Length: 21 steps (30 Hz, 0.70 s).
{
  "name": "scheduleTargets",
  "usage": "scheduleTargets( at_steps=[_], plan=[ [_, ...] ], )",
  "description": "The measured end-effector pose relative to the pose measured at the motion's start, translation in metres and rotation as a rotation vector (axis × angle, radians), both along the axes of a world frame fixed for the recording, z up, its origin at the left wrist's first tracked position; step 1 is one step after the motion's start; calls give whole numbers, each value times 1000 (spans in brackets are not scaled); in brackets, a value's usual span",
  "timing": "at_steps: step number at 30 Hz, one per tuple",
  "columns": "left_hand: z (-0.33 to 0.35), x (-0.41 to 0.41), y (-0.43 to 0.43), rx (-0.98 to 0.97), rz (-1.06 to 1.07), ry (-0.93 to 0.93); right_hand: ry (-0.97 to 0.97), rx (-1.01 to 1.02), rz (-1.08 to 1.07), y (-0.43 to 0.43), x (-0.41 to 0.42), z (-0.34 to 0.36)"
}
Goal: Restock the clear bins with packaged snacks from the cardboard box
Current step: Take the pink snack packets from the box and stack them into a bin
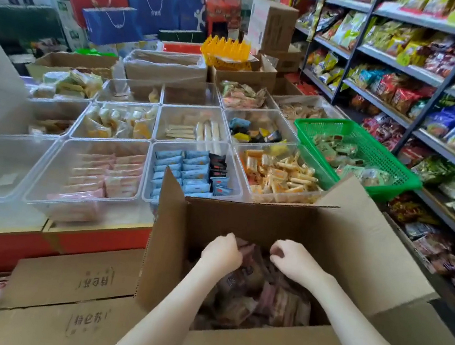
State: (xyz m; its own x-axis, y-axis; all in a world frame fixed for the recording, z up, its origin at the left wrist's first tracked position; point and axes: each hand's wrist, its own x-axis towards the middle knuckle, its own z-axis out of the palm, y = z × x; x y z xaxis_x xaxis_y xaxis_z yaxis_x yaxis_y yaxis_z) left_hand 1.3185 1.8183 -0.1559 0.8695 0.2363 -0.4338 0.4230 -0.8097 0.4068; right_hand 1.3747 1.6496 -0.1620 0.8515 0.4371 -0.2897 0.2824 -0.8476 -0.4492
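Note:
An open cardboard box point(294, 227) stands in front of me, its flaps up, filled with brown and pink packaged snacks point(276, 300). Both my hands are down inside it. My left hand point(221, 251) curls its fingers round a bunch of packets at the top of the pile. My right hand point(293, 259) has its fingers curled into the packets beside it. Beyond the box, clear bins point(47, 166) sit in rows on a red counter, holding pink, blue and orange snacks. The packets under my palms are hidden.
A green basket point(393, 177) of snacks sits at the right of the bins. Shelves of bagged goods point(433, 92) line the right side. Closed cardboard boxes point(70, 279) lie at lower left. Gift bags and more cartons stand behind the counter.

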Motion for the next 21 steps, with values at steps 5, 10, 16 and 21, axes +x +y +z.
scheduleTargets(
  at_steps=[5, 10, 16, 21],
  plan=[
    [-65, 21, -3, -33, 120, 119, 262, -75, -110, -26, 21, -60],
    [-119, 46, -4, -674, 798, 198, 460, -67, -198, -30, 50, -121],
    [-178, 77, -2, -1299, 1395, 158, 547, -138, -149, -10, 76, -168],
    [-189, 84, -5, -1395, 1603, 125, 583, -166, -80, 14, 81, -186]
  ],
)
